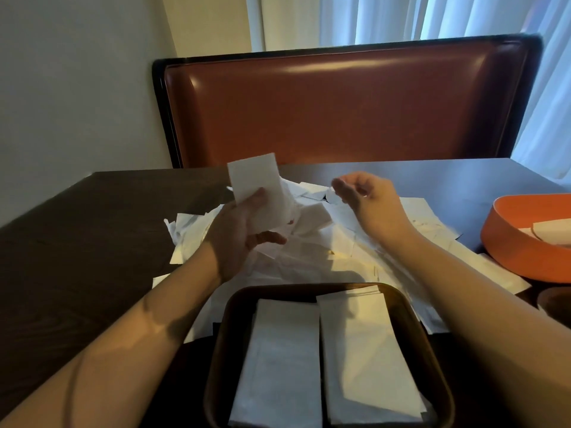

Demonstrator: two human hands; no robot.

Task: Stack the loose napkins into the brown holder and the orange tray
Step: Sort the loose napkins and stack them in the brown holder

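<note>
Dark table (77, 230), brown booth backrest (340, 109)

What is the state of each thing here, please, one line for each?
Left hand: holds a folded napkin upright.
Right hand: fingers loosely curled above the pile, holding nothing clear.
Loose napkins: scattered pile on the table.
Brown holder: two napkin stacks inside.
Orange tray: some napkins inside.

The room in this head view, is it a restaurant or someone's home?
Probably a restaurant or hotel dining area, though I can't be sure. A padded leather booth seat backs a dark wooden table, and loose napkins are being sorted into a brown holder and an orange tray.
</note>
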